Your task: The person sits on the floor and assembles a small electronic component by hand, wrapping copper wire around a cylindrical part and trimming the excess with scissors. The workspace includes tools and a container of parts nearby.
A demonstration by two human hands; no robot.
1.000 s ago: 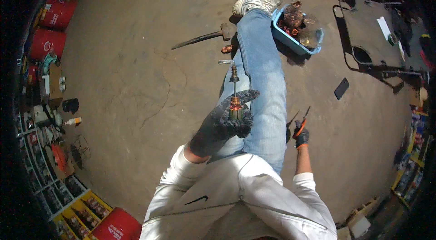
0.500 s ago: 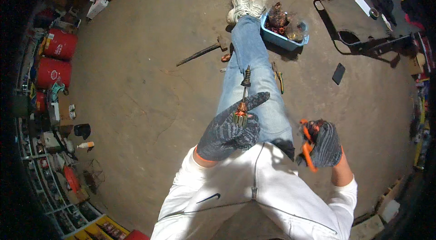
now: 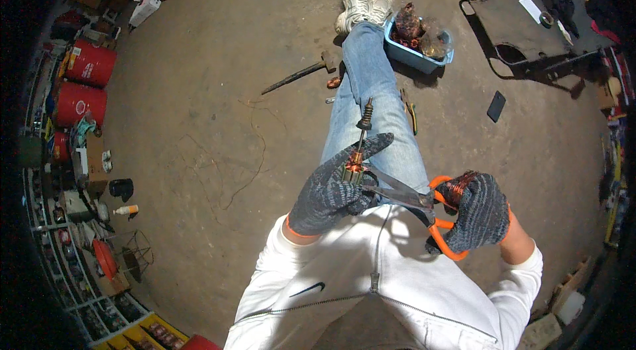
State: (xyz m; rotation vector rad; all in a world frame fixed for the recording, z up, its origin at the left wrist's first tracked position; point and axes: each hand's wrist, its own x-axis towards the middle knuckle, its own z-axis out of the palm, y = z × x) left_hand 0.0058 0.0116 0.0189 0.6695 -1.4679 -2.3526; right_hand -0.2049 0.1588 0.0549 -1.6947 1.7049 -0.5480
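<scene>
In my gloved left hand [image 3: 328, 188] is a small motor armature [image 3: 354, 168], with copper windings and a shaft pointing away from me. One finger stretches out past the shaft. My gloved right hand [image 3: 482, 212] grips the orange-handled scissors [image 3: 407, 196]. Their blades are spread and reach to the armature's near end, beside my left fingers; whether they touch it I cannot tell. A tangle of fine copper wire [image 3: 458, 184] shows at the right hand's fingers, next to the upper handle loop. Both hands are above my lap.
A hammer [image 3: 295, 77] and pliers [image 3: 411, 111] lie on the floor beside my legs. A blue tub [image 3: 417, 58] with copper scrap stands near my shoes. To the right are a phone [image 3: 495, 107] and a dark low platform [image 3: 510, 12]. Red drums [image 3: 81, 103] stand by crowded shelves at left.
My right hand has turned the scissors so the blades point left, spread, reaching the armature. The left hand keeps its hold, nearly still. The whole view has shifted slightly.
</scene>
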